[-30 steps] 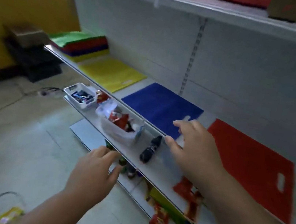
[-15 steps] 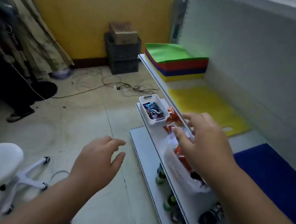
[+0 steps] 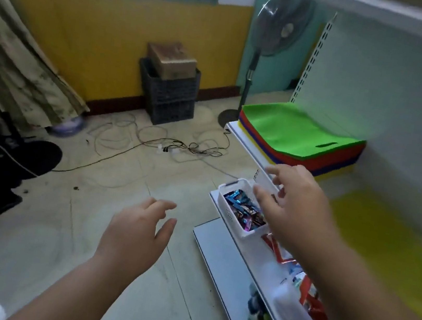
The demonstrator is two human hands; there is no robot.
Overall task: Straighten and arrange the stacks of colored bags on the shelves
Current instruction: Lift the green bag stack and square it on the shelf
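The thick multicoloured stack of flat fabric bags, green on top (image 3: 300, 134), lies squared at the shelf's far end. A single yellow bag (image 3: 384, 240) lies apart nearer along the shelf, not yet stacked. Left hand (image 3: 136, 233) and right hand (image 3: 295, 211) are held spread, nothing gripped.

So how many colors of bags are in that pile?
4 show: green on top, then red, blue, and yellow at the bottom. More may hide inside.

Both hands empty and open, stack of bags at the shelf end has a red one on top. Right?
Not quite. The head view shows the top bag of the stack is green; red lies beneath it. Left hand and right hand are indeed empty and open.
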